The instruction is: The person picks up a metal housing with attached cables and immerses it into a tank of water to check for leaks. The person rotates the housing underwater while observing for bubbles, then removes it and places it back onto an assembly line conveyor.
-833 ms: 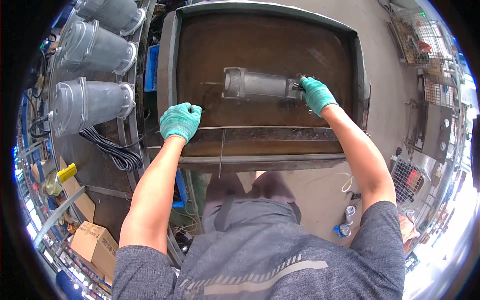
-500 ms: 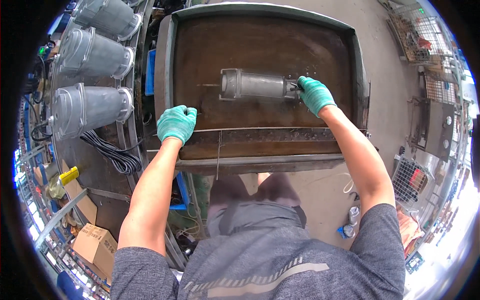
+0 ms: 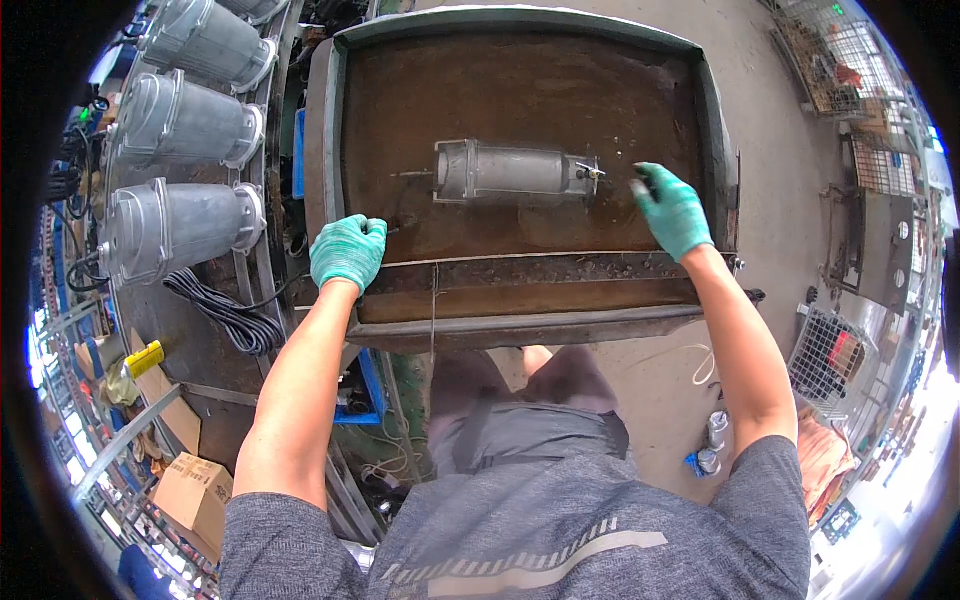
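A grey cylindrical metal housing (image 3: 518, 171) lies on its side in the brown water of a metal tank (image 3: 528, 328). Its wider flanged end is at the left, and a small valve-like fitting (image 3: 590, 173) sits at its right end. My right hand (image 3: 672, 212), in a green glove, is apart from the fitting, fingers spread and holding nothing. Over the tank's left rim, my green-gloved left hand (image 3: 347, 251) is closed; whatever is inside its fingers is hidden. A thin dark cable runs toward that hand from the left.
Several similar grey housings (image 3: 180, 230) stand in a row on the left bench, beside a coiled black cable (image 3: 232, 316). A blue bin (image 3: 366, 395) sits below the tank's left corner. Wire baskets (image 3: 828, 350) and a cardboard box (image 3: 195, 495) stand farther out.
My right hand has let go of the fitting and moved right, its fingers opening. The left hand stays closed at the rim. The housing still lies in the water.
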A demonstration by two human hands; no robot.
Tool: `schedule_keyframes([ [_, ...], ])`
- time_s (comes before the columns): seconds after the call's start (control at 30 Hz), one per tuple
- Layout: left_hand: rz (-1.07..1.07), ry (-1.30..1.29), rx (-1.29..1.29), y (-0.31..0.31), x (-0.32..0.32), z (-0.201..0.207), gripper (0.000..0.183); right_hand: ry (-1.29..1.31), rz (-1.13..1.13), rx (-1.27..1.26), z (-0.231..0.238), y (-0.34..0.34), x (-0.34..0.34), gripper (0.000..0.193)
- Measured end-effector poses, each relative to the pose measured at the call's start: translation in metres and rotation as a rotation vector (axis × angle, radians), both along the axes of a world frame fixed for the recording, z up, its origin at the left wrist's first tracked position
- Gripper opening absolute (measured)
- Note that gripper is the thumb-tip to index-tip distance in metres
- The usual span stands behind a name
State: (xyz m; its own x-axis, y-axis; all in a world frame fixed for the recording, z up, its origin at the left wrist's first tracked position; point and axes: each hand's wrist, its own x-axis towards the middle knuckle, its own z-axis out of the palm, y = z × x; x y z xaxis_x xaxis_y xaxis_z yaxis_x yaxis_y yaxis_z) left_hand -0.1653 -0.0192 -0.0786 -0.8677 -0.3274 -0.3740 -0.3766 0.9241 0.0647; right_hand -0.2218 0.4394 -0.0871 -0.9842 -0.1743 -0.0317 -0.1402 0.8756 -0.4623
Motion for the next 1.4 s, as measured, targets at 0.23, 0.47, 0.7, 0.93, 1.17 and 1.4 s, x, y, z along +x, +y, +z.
schedule_keyframes([
  [0.23,0.008,0.085,0.037,0.0,0.003,-0.001,0.036,0.086,-0.271,-0.083,-0.01,0.089,0.024,0.025],
  [0.47,0.015,0.009,-0.007,-0.002,0.0,-0.002,0.037,0.081,-0.48,0.065,-0.028,0.084,0.018,0.036],
  [0.7,0.006,0.044,-0.013,0.001,0.002,-0.003,0.038,0.024,-0.46,0.213,-0.027,0.084,0.018,0.041],
  [0.93,0.008,0.05,-0.014,-0.001,0.002,-0.003,0.036,-0.034,-0.477,0.23,-0.022,0.078,0.016,0.043],
  [1.17,0.013,0.049,-0.004,0.004,0.001,0.0,0.036,-0.069,-0.492,0.242,-0.017,0.078,0.015,0.043],
  [1.4,-0.005,0.059,-0.006,0.001,0.002,-0.005,0.036,-0.106,-0.483,0.255,-0.017,0.079,0.016,0.043],
])
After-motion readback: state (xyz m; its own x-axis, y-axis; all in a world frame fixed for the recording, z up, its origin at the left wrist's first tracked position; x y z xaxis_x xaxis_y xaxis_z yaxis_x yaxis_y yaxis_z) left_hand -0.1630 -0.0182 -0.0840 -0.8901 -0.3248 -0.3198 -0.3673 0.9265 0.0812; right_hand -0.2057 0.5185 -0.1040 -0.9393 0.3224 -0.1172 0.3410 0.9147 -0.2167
